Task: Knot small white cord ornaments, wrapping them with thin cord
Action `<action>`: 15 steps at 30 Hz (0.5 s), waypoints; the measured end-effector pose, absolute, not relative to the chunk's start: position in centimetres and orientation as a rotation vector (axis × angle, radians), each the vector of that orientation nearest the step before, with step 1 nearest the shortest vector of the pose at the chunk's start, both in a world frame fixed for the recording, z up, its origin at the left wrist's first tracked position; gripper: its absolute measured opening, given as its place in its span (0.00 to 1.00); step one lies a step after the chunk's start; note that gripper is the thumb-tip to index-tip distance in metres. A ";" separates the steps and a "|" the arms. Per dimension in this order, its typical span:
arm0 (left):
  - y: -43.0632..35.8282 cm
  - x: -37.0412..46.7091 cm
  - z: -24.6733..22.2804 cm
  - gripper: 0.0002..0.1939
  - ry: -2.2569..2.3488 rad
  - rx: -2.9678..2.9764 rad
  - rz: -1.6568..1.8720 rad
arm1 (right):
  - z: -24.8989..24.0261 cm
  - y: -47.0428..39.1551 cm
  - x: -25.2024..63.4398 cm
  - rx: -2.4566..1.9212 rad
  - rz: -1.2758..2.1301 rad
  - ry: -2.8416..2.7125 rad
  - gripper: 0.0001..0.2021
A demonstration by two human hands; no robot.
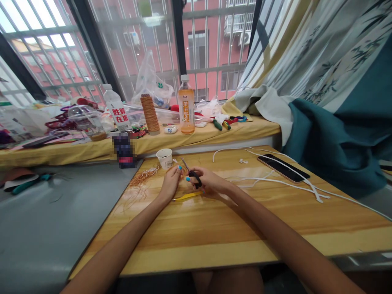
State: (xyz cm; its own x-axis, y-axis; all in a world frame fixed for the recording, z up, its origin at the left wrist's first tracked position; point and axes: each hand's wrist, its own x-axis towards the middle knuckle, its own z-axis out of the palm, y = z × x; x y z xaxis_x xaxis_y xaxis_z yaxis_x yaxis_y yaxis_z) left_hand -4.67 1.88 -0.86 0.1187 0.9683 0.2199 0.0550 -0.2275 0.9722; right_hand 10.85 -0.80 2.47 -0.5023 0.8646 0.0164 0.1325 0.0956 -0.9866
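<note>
My right hand [206, 179] is closed around black-handled scissors [195, 179], whose metal blades point up and away. Close beside it on the left, my left hand [171, 181] pinches what looks like thin orange-brown thread; a small loop of it shows near the scissor blades, and the rest is hidden by the fingers. Under the hands, a slim yellow tool [188, 196] with a thin metal tip lies on the wooden table [190, 237]. A tangle of orange-brown thread [143, 177] with some white strands lies left of my left hand. Just behind the hands stands a paper cup [164, 159].
A phone [283, 168] and white cables [275, 180] lie at the table's right. Along the cloth-covered sill stand a thread cone [150, 114], an orange drink bottle [186, 108], a clear bottle [117, 109] and green-handled pliers [218, 124]. A teal curtain [324, 147] hangs at right.
</note>
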 end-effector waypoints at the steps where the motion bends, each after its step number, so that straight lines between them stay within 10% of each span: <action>1: 1.9 -4.7 -0.9 0.17 1.080 1.529 1.282 | 2.6 -0.9 10.6 -1.036 1.434 -1.756 0.15; 15: 1.6 -4.8 -0.6 0.15 1.131 1.759 1.328 | 1.6 -0.8 9.8 -1.073 1.352 -1.745 0.16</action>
State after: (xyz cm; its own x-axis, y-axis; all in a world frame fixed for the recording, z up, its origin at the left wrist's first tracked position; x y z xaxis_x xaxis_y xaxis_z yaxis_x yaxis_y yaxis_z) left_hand -4.76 1.61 -0.56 0.1137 0.9099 0.3990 0.2489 -0.4149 0.8751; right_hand 9.82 -0.79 1.62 -0.4340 0.9006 0.0243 0.2016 0.1234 -0.9717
